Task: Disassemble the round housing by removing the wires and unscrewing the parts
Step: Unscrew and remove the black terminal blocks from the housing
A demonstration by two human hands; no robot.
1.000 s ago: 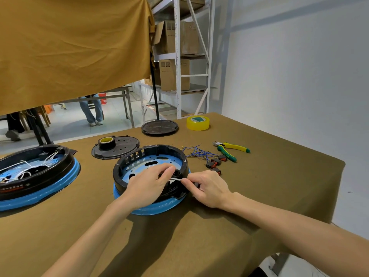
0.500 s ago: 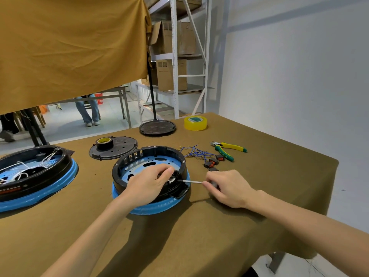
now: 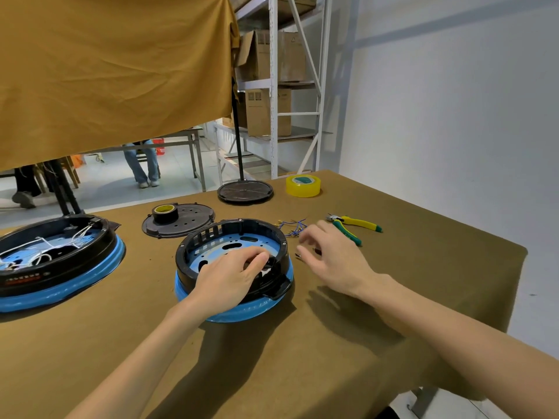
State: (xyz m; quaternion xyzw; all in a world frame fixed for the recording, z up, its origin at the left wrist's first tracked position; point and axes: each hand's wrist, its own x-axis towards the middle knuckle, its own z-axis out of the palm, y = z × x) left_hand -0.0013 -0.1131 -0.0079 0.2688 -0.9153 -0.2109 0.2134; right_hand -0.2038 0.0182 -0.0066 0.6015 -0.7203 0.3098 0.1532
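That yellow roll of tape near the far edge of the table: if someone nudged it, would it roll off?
Probably not. The yellow tape roll lies flat on its side, so a nudge would likely slide it over the brown table cover rather than roll it. It looks light and hollow, so it should lift easily. Stood on edge, it could well roll.

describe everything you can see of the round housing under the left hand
The round housing is a black plastic-looking ring with slotted vents at its back left wall, seated on a glossy blue base. Its floor is pale blue with oval cutouts and small holes; small screws dot the rim. A black tab juts from its near right side. It sits flat on the brown table cover. The left hand rests over its near rim, fingers inside.
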